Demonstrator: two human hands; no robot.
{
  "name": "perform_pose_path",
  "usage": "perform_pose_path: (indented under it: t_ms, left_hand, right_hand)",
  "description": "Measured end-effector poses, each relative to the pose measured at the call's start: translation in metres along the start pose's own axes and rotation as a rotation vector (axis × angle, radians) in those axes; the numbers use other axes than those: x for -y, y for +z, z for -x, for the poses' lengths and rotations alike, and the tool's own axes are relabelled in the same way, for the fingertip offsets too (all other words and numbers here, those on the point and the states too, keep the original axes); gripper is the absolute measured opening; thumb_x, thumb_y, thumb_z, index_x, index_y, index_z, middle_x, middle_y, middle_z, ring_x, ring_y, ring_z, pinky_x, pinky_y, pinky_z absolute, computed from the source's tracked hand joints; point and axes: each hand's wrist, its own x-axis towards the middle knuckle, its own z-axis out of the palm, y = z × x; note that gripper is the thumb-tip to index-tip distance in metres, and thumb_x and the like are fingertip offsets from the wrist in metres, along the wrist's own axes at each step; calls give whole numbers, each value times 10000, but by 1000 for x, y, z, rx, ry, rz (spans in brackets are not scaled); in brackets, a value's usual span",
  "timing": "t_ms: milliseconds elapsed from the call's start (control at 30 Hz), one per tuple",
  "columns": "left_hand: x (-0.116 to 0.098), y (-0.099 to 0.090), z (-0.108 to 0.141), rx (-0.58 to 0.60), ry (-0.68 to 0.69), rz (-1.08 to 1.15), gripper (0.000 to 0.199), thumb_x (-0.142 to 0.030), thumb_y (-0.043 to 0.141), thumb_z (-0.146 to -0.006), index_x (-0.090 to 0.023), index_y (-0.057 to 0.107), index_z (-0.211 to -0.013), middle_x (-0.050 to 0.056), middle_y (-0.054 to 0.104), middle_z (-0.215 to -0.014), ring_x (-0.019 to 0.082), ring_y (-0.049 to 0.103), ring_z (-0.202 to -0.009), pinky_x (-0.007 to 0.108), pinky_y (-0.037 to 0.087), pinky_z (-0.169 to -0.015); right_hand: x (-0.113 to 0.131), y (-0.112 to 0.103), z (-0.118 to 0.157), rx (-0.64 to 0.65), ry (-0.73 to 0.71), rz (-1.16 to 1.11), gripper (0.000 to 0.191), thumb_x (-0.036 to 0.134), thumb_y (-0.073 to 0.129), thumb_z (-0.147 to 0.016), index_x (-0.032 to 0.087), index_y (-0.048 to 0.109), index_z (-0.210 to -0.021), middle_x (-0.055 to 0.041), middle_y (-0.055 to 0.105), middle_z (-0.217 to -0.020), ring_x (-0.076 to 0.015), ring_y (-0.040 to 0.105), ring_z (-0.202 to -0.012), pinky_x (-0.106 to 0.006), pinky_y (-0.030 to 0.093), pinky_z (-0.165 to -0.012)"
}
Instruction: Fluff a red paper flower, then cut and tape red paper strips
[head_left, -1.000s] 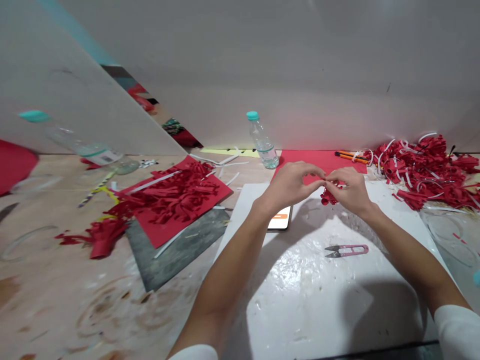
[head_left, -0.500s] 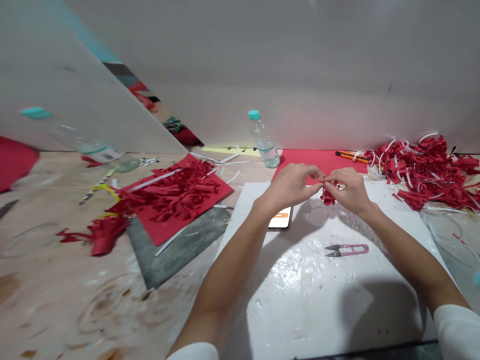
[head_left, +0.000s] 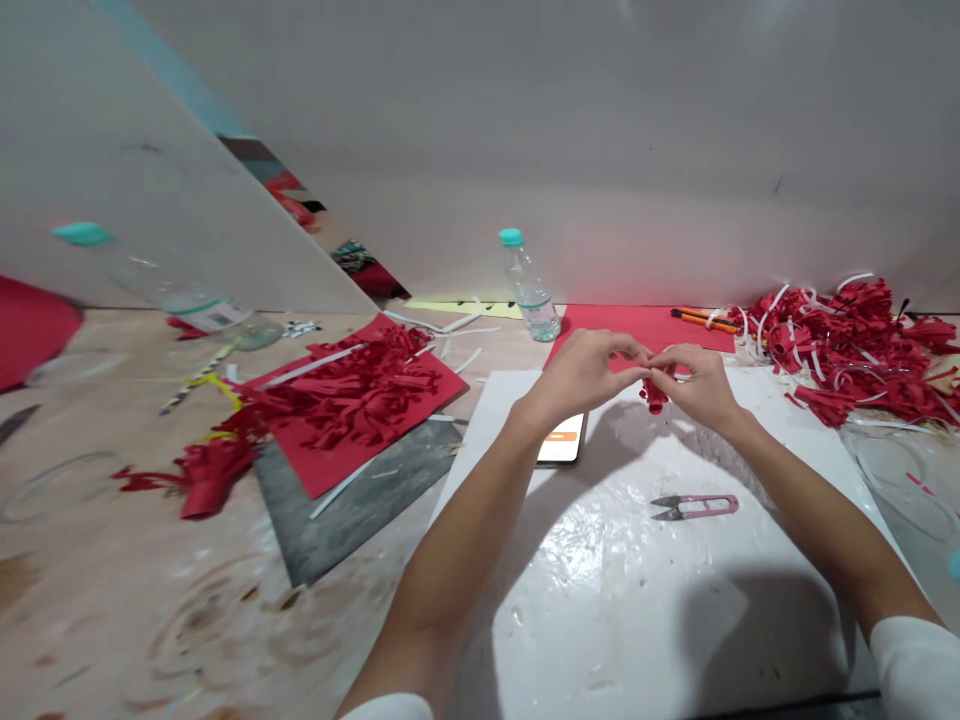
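My left hand (head_left: 594, 372) and my right hand (head_left: 694, 380) meet fingertip to fingertip above the white board (head_left: 600, 600). Both are closed in a pinch on a small red fringed paper piece (head_left: 655, 398), whose lower part hangs below the fingers; its top is hidden by them. Pink-handled thread snips (head_left: 696, 507) lie on the board beneath my right hand. Partly behind my left wrist is a phone (head_left: 560, 440) with a lit screen.
A heap of red fringed pieces with white strips (head_left: 825, 335) lies at the right. Left, more red fringe (head_left: 360, 390) rests on a red sheet over a dark slab (head_left: 337, 535). A water bottle (head_left: 537, 300) stands behind; another bottle (head_left: 202, 310) leans far left. Orange pencils (head_left: 705, 319) lie at the back.
The hands keep their pinch at nearly the same place. The red piece hangs slightly differently, showing a narrower end. The whole view has shifted slightly.
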Motion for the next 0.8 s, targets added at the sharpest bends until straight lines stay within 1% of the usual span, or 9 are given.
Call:
perform_pose_path:
  t_ms: [100, 167, 300, 400, 467, 567, 633, 700, 800]
  left_hand:
    - [3, 0, -1, -36, 5, 37, 93, -283, 724, -813, -194, 747, -825, 26, 783, -897, 180, 693, -838, 305, 522, -808]
    - [6, 0, -1, -60, 9, 69, 91, -272, 725, -807, -185, 747, -822, 31, 780, -882, 174, 694, -824, 300, 532, -807]
    - [6, -1, -1, -76, 7, 109, 128, -293, 705, -815, -177, 754, -835, 39, 775, -856, 173, 700, -808, 296, 549, -788]
    - [5, -2, -2, -73, 8, 116, 140, -289, 677, -830, -176, 758, -847, 42, 777, -862, 175, 710, -808, 297, 563, -787]
    - [5, -1, -2, -98, -1, 126, 159, -276, 681, -826, -177, 757, -926, 46, 783, -896, 177, 720, -823, 300, 574, -802]
    - [6, 0, -3, -178, -11, 117, 254, -274, 707, -818, -180, 741, -1052, 54, 787, -946, 180, 730, -842, 306, 584, -825]
    - [7, 1, -3, -193, -2, 80, 224, -284, 712, -826, -182, 760, -1019, 56, 790, -955, 182, 731, -841, 299, 583, -815]
    - [7, 1, -3, -180, 4, 46, 184, -294, 712, -835, -188, 782, -967, 54, 793, -957, 186, 730, -845, 290, 578, -802]
    - [6, 1, -3, -161, 2, 29, 170, -289, 717, -833, -198, 796, -953, 41, 797, -938, 188, 730, -846, 290, 571, -805]
  right_hand:
    - [-2, 0, -1, 19, 64, -57, 118, 273, 703, -831, 223, 726, -727, -24, 733, -703, -167, 642, -633, -311, 493, -672]
    - [-4, 0, -1, 28, 92, -54, 127, 270, 692, -829, 220, 716, -715, -24, 726, -703, -170, 645, -653, -309, 494, -674]
    - [-7, 2, -1, 38, 74, -16, 95, 229, 659, -826, 222, 710, -746, -28, 736, -745, -180, 656, -716, -324, 505, -722]
    - [-6, 3, 1, 28, 67, -34, 91, 214, 642, -832, 222, 698, -761, -26, 737, -750, -180, 653, -725, -318, 508, -708]
    - [-5, 2, 1, 27, 68, -31, 89, 213, 643, -834, 225, 692, -762, -20, 732, -742, -179, 649, -727, -312, 505, -696]
    - [-2, 0, 1, 26, 56, 4, 100, 222, 647, -838, 229, 684, -745, -14, 727, -734, -178, 646, -728, -315, 501, -709]
    - [0, -1, 1, 18, 47, 20, 101, 227, 650, -831, 228, 679, -735, -14, 722, -724, -178, 640, -714, -319, 496, -713]
    - [1, -2, 1, 10, 38, 24, 100, 224, 650, -823, 227, 676, -727, -13, 714, -708, -177, 632, -701, -318, 490, -706]
    - [3, -3, 0, 5, 29, 22, 110, 202, 639, -820, 230, 675, -721, -7, 708, -688, -176, 626, -698, -310, 481, -694]
